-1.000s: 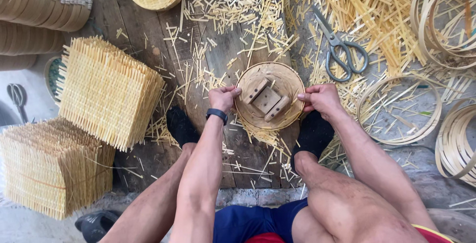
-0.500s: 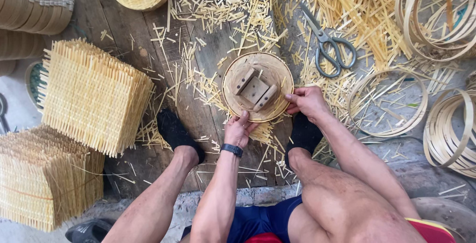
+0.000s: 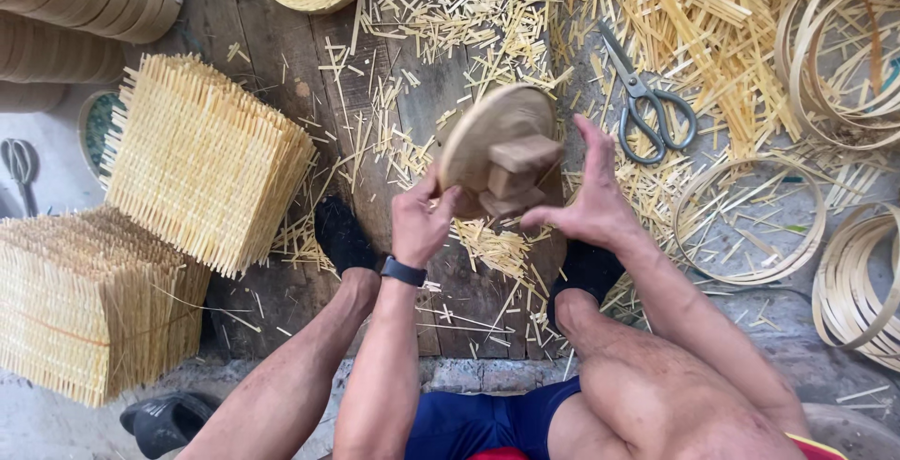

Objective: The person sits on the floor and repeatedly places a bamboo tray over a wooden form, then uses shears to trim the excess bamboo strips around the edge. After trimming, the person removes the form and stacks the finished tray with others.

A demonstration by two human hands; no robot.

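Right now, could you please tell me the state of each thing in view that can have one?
Round wooden mould: lifted off the boards, tilted on edge.
Left hand: gripping the mould's lower edge.
Right hand: fingers spread, touching the mould's wooden blocks.
Scissors: lying flat, blades closed.
Woven mats: stacked, leaning.
Bamboo hoops: loose on the ground.

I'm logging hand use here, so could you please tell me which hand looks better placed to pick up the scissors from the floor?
Probably the right hand: it is open beside the round wooden form and nearer the scissors, while the left hand grips the form's lower edge.
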